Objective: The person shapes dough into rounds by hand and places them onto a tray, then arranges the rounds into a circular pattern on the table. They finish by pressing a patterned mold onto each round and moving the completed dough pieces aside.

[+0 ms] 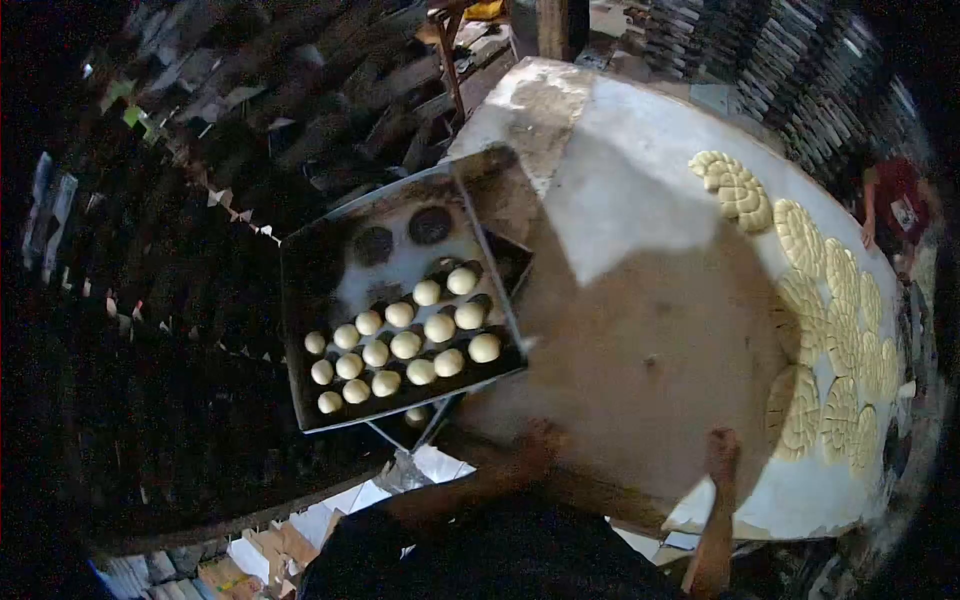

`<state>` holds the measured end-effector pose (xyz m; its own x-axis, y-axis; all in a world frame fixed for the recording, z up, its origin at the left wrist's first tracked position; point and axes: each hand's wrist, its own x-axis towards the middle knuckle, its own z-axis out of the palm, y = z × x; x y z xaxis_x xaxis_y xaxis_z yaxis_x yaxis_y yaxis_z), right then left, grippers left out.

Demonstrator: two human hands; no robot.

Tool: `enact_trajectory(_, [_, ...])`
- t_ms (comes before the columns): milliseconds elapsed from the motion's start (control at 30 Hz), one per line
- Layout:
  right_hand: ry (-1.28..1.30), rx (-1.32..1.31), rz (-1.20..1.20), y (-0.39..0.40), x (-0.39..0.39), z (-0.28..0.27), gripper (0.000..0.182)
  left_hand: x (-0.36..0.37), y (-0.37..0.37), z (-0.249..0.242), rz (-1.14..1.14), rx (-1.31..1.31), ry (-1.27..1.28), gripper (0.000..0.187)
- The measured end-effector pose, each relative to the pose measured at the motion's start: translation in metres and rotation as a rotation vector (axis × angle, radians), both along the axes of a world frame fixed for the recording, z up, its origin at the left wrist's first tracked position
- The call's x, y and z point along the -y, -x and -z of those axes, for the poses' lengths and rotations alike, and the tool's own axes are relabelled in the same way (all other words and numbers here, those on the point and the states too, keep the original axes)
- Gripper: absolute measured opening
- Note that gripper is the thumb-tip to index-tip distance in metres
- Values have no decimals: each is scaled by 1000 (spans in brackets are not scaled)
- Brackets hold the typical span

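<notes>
My left hand (543, 441) is low over the near part of the table (650, 340), just right of the tray's near corner. It is dark and blurred there, so its fingers cannot be made out. Farther right, my right hand (722, 452) rests at the table with its fingers curled closed; whatever may be inside them is hidden. Left of both hands stands a dark metal baking tray (400, 415), tilted in view, with several rows of pale round dough balls (405, 345) in its nearer half. Two dark round patches (431, 226) show on its bare far part.
Along the table's right edge lie several flat dough pieces scored into segments (800, 235). Another tray's edge (520, 262) shows beneath the baking tray. At the far right is a person in a dark red top (900, 205), one arm reaching to the table edge. A wooden post (553, 30) stands behind.
</notes>
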<state>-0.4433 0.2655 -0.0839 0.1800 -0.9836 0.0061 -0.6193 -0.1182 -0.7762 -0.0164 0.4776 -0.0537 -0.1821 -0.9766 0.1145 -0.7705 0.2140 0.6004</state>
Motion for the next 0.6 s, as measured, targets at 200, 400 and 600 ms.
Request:
enact_trajectory(200, [-398,20,15,-175,19,-130,39,57,-180,-215,-462,-186,74,35])
enact_trajectory(400, [103,288,-807,-489,-3,-253,42,102,-357,-108,-466,129,92,33])
enact_trajectory(600, [736,-26,-1024,-594,27,-203,28,102,-357,-135,-355,180,-32,39])
